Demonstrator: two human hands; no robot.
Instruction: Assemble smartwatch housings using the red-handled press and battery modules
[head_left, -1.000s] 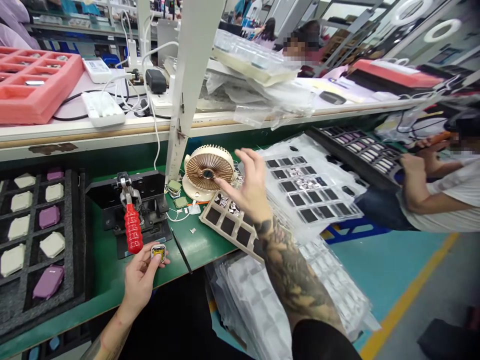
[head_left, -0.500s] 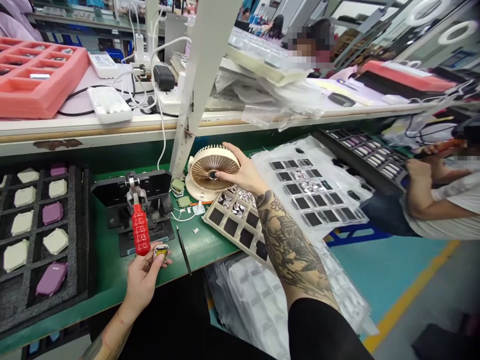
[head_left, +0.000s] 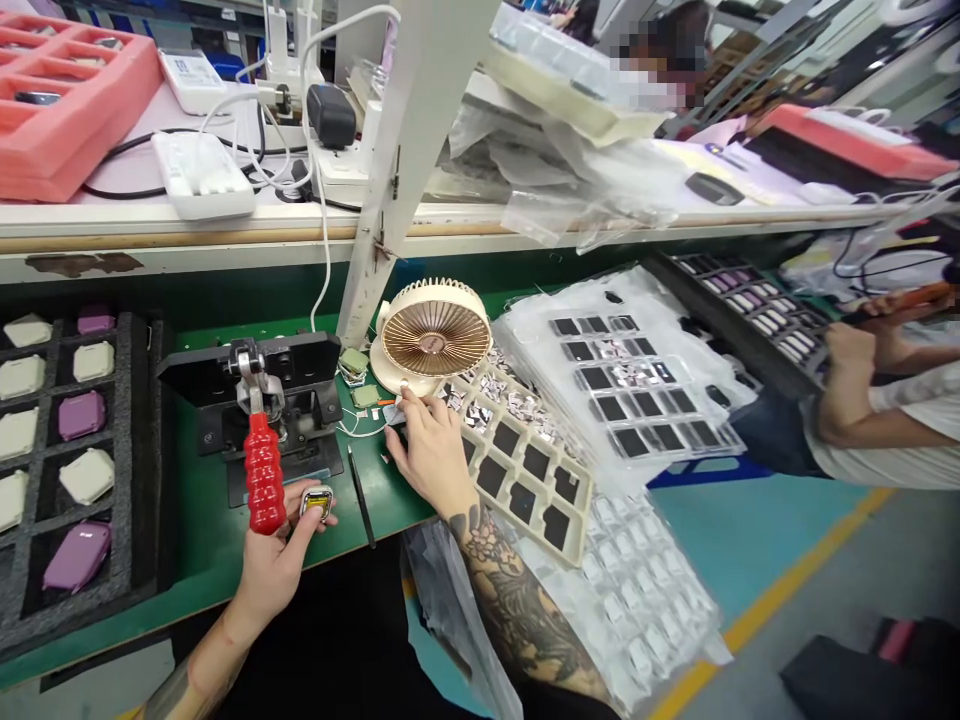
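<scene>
My left hand (head_left: 281, 560) pinches a small square watch-like case (head_left: 316, 503) with a silver rim and a yellow inside, just below the red handle (head_left: 264, 475) of a black toggle-clamp fixture (head_left: 300, 415). My right hand (head_left: 435, 455) reaches over the table with its fingers stretched and thumb apart. Its fingertips are at the front of the base of a cream desk fan (head_left: 435, 340); whether they press on it I cannot tell. Black tweezers (head_left: 361, 497) lie between my hands. Small green pieces (head_left: 365, 396) and a thin white cable are beside the fan base.
On the left is a black foam tray (head_left: 142, 480) with cream and purple cases. Right of my right hand, a beige compartment tray (head_left: 517, 468) holds dark squares and small parts. Plastic trays (head_left: 645, 410) lie farther right, near a co-worker's arm (head_left: 855, 370). A white post (head_left: 409, 150) rises behind the fan.
My right hand has left the fan's front grille and come down to its base. My left hand still holds the small case. The whole view has shifted slightly.
</scene>
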